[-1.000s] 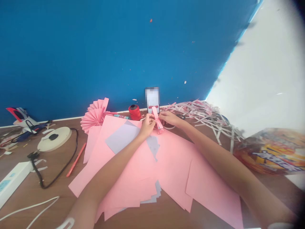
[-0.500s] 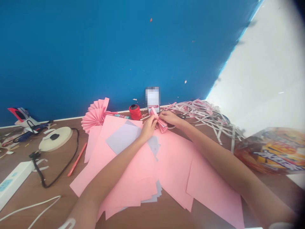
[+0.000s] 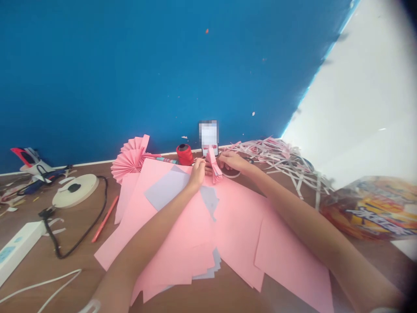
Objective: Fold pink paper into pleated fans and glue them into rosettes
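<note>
A narrow bundle of pleated pink paper (image 3: 213,166) stands upright between my two hands, above the pink sheets. My left hand (image 3: 197,173) is on its left, thumb and forefinger pinched together, with other fingertips reaching to the bundle's side. To the right of it, my right hand (image 3: 232,161) is closed with fingertips pinched near the bundle. Whatever lies in either pinch is too small to make out. Beneath my forearms, large pink paper sheets (image 3: 234,226) overlap, with grey-lilac pieces (image 3: 169,187) among them.
A pleated pink fan (image 3: 130,158) stands left of a red thread spool (image 3: 184,154). Behind the bundle, a phone (image 3: 209,134) leans on the blue wall. Paper strips (image 3: 276,152) are heaped right. A red pen (image 3: 104,219), cable reel (image 3: 75,191) and power strip (image 3: 21,248) lie left.
My hands have moved apart, the left one slightly leftward. The pleated bundle, gripped between my fingers before, has turned more upright and shows between the hands.
</note>
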`<action>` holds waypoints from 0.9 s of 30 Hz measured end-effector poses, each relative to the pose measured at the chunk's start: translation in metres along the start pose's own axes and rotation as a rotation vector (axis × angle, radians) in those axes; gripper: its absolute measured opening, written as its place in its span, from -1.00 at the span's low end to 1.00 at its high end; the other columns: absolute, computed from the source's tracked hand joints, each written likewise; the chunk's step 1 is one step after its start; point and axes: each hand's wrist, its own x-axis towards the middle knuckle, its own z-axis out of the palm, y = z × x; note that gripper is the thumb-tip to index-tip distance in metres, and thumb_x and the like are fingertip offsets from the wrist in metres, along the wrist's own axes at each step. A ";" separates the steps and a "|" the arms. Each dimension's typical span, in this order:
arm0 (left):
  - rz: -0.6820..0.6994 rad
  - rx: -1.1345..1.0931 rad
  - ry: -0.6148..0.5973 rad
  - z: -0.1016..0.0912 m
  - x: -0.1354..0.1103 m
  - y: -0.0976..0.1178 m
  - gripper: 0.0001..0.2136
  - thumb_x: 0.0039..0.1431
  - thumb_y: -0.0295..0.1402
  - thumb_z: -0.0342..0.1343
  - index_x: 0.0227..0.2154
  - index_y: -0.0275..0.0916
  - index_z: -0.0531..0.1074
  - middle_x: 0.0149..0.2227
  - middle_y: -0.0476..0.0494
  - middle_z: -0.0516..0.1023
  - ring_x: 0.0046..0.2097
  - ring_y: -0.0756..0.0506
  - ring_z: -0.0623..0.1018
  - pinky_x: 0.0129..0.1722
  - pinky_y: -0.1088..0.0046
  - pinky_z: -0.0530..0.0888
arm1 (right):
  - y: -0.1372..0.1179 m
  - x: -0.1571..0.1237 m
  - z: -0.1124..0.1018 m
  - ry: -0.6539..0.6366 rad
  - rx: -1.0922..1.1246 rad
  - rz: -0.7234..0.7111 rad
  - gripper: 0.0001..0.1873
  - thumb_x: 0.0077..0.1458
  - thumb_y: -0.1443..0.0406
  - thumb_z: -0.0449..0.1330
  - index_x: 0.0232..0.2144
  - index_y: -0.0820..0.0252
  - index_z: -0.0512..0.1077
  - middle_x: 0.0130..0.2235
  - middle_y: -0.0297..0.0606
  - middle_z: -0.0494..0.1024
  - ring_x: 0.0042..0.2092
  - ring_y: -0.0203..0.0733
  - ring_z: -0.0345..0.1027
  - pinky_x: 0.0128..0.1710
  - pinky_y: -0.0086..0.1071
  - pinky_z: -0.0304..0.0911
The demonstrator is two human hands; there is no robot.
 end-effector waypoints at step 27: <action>0.018 -0.220 -0.047 -0.010 0.001 0.007 -0.76 -0.08 -0.50 0.04 -0.30 -0.18 0.21 -0.54 0.13 0.11 -0.58 0.11 0.17 -0.57 0.57 0.13 | 0.005 0.000 -0.001 0.003 -0.120 0.071 -0.77 0.10 0.35 0.06 -0.59 0.23 0.31 -0.56 -0.33 0.44 -0.60 -0.42 0.21 -0.59 -0.53 0.10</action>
